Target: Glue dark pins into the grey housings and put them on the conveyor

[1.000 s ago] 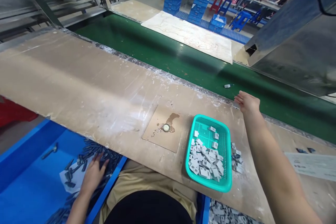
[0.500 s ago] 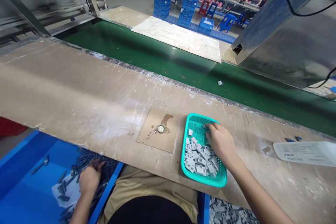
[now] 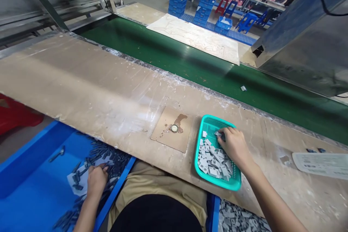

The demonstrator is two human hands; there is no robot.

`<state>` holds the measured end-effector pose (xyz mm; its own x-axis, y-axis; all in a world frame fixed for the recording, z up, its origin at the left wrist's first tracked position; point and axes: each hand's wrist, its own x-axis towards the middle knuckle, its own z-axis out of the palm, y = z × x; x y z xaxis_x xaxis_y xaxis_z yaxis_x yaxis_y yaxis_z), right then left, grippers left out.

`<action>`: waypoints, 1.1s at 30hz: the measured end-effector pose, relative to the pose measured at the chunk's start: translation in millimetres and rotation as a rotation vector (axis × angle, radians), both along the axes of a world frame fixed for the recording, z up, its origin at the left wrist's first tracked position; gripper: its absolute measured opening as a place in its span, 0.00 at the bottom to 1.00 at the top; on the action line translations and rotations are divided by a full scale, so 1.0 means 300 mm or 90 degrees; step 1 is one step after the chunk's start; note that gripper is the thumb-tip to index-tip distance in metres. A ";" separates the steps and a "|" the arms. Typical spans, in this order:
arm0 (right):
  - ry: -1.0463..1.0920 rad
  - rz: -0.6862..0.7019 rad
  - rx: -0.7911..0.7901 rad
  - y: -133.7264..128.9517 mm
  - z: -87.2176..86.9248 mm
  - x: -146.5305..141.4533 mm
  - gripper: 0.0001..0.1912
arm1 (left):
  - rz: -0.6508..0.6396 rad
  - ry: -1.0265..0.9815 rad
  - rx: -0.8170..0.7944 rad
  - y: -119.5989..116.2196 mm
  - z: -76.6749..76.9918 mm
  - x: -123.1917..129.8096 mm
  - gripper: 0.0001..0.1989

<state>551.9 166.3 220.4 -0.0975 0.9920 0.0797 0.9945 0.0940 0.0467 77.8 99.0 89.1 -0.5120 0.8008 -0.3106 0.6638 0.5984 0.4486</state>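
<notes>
My right hand is over the far right part of a turquoise plastic basket. Its thumb and fingers pinch a small grey plastic piece. Many similar light grey pieces lie heaped in the near part of the basket. My left hand is down in a blue bin among dark, elongated plastic parts. Its fingers are drawn together around what looks like one of those dark parts, mostly hidden by the hand.
Left of the basket, a cardboard square bears a wet stain and a small round cap. A green conveyor belt runs behind the worktop, with one small piece on it. A white bottle lies at the right.
My left hand has closed its fingers among the dark parts. My right hand has drawn the grey piece slightly up into view at its fingertips. The camera view has shifted left.
</notes>
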 end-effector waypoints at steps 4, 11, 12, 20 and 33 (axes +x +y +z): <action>0.063 0.007 -0.024 0.000 0.006 -0.006 0.08 | 0.140 -0.107 0.020 -0.013 0.051 -0.014 0.02; 0.611 -0.130 -0.236 -0.006 0.125 -0.070 0.22 | 0.308 -0.544 0.081 -0.035 0.202 -0.007 0.12; 0.647 -0.142 -0.263 -0.001 0.141 -0.089 0.24 | 0.330 -0.609 0.091 -0.034 0.224 -0.002 0.14; 0.755 -0.039 -0.311 0.086 0.153 -0.274 0.18 | 0.277 -0.826 0.137 -0.015 0.318 0.098 0.17; 0.603 0.116 -0.267 0.177 0.103 -0.379 0.19 | 0.178 -0.910 0.078 -0.030 0.328 0.167 0.16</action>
<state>438.1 219.6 251.4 -0.3251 0.9346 -0.1447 0.5768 0.0747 -0.8135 127.8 89.9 187.5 0.0278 0.7873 -0.6159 -0.5106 0.5409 0.6684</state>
